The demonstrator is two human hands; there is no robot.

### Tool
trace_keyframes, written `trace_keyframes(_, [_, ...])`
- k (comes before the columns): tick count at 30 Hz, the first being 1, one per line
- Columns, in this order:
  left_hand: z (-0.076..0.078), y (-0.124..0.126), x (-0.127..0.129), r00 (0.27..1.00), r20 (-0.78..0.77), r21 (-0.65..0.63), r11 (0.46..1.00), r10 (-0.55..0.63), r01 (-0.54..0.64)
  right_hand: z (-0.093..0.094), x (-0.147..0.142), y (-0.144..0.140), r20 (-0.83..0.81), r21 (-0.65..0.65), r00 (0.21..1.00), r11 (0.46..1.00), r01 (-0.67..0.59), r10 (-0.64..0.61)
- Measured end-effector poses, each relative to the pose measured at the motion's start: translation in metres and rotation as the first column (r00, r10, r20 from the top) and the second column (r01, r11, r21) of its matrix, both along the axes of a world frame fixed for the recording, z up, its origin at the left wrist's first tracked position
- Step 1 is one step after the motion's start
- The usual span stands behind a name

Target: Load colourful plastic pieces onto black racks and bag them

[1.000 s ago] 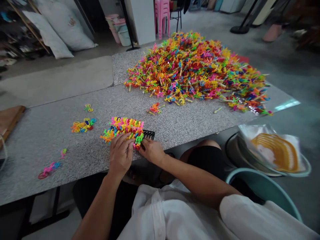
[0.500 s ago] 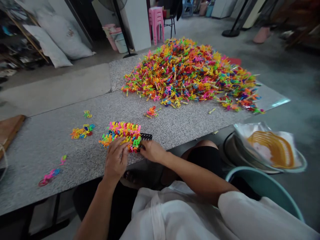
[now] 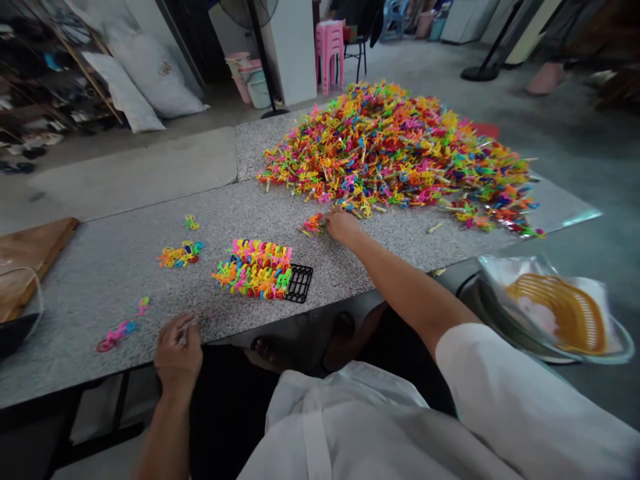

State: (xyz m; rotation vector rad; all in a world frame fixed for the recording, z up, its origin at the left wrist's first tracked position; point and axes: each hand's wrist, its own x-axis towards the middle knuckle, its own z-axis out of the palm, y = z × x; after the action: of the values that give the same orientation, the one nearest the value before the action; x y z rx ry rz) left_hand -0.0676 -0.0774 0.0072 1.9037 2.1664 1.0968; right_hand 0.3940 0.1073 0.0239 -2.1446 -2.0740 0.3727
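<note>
A black grid tray (image 3: 301,283) lies near the table's front edge, most of it filled with rows of small bright plastic pieces (image 3: 256,268). My right hand (image 3: 343,227) is stretched out past it, its fingertips at a small loose cluster of pieces (image 3: 313,223) just in front of the big heap of coloured pieces (image 3: 395,147). Whether those fingers grip anything is hidden. My left hand (image 3: 177,350) rests at the table's front edge with its fingers curled in, left of the tray and apart from it.
Small loose bunches (image 3: 180,255) (image 3: 117,331) lie on the grey speckled table (image 3: 85,280). A wooden board (image 3: 30,250) sits at the left edge. To my right, low down, stand a basin holding an orange basket (image 3: 560,308) and plastic bag.
Both hands have left the tray. My right hand went forward to the small cluster by the heap, and my left hand drew back left to the table edge.
</note>
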Motion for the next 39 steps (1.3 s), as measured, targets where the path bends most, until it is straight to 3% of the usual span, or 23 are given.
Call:
trace_keyframes(3, [-0.004, -0.004, 0.000, 0.999, 0.016, -0.024, 0.999, 0.046, -0.046, -0.006, -0.001, -0.016, -0.046, 0.054, 0.999, 0.998, -0.023, 0.025])
trace_keyframes(6, [-0.009, 0.000, 0.005, 0.999, 0.006, -0.047, 0.998, 0.032, -0.032, -0.012, -0.008, -0.038, -0.246, 0.100, 0.969, 0.995, -0.003, 0.028])
trace_keyframes(11, [-0.016, 0.019, 0.019, 0.999, 0.011, -0.022, 0.999, -0.044, 0.044, -0.017, -0.030, -0.066, -0.625, 0.013, 0.780, 0.999, 0.034, -0.018])
trace_keyframes(15, [-0.024, 0.034, 0.033, 0.998, 0.063, -0.020, 0.999, -0.023, 0.025, -0.021, -0.047, -0.071, -0.714, -0.085, 0.700, 0.992, -0.092, 0.004])
trace_keyframes(19, [-0.033, 0.046, 0.045, 0.987, 0.142, -0.002, 0.997, -0.080, 0.082, -0.018, -0.062, -0.072, -0.684, -0.064, 0.723, 0.979, -0.196, 0.100])
trace_keyframes(23, [-0.032, 0.061, 0.051, 0.958, 0.267, -0.136, 0.981, -0.101, 0.141, -0.010, -0.074, -0.077, -0.562, 0.010, 0.807, 0.977, -0.213, 0.182])
trace_keyframes(29, [-0.018, 0.072, 0.056, 0.986, 0.167, -0.291, 0.955, -0.002, 0.051, -0.007, -0.081, -0.085, -0.377, 0.021, 0.877, 0.949, -0.314, 0.298])
trace_keyframes(34, [-0.015, 0.078, 0.056, 0.988, 0.140, -0.275, 0.956, -0.061, 0.098, -0.003, -0.087, -0.088, -0.235, 0.012, 0.919, 0.946, -0.324, 0.318])
trace_keyframes(39, [-0.015, 0.084, 0.052, 0.992, 0.087, -0.312, 0.943, -0.095, 0.118, 0.004, -0.092, -0.092, -0.198, -0.009, 0.927, 0.945, -0.328, 0.319])
